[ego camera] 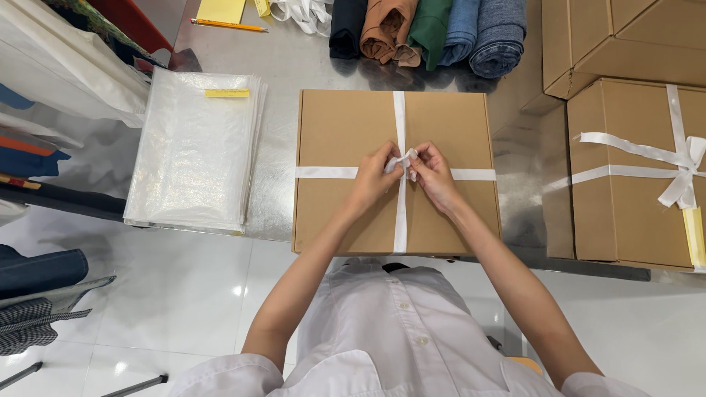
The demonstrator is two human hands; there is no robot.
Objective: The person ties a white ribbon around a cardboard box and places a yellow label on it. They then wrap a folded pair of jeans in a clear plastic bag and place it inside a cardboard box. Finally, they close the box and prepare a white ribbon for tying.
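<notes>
The flat brown box (346,173) sits at centre frame on the steel worktop (283,62). The left hand (373,176) and right hand (430,175) meet over it, both pinching the white ribbon (400,217) at its crossing. Risk: lost tension loosens the knot; the bands may slide off-centre.

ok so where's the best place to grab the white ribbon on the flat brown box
Pinch the loose white ribbon ends at the crossing atop the cardboard box, coming from above with left hand and right hand either side. Elsewhere it lies flat and tight.
</notes>
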